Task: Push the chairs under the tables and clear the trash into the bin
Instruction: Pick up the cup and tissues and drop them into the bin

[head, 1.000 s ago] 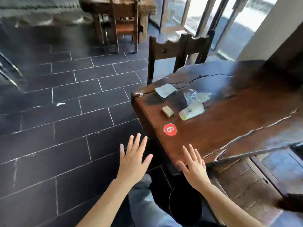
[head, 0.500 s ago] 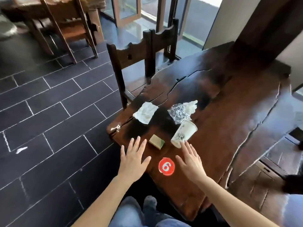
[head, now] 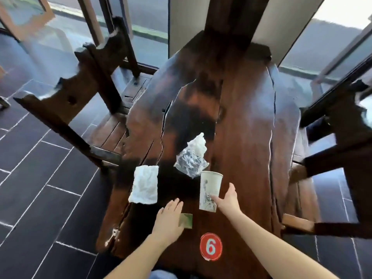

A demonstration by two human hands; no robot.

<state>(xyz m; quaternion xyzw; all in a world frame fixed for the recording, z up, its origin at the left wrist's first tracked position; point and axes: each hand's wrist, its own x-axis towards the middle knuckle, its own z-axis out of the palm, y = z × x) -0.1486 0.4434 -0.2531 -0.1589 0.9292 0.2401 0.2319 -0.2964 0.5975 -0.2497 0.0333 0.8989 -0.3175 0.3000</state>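
A long dark wooden table runs away from me, with trash near its front end. A white napkin lies flat at the left. Crumpled foil wrap and a white tissue sit in the middle. A paper cup lies on its side, mouth away from me. My right hand touches the cup's lower right side with straight fingers, thumb raised. A small tan packet has its left part covered by my left hand, which lies flat over it. No bin is in view.
A red round sticker marked 6 is at the table's near end. A dark wooden chair stands at the left, its seat partly under the table, and another chair stands at the right. Dark tiled floor lies to the left, glass doors behind.
I have come closer and now look straight down the table. Both hands reached forward: the left from the table edge onto the packet, the right up to the cup.
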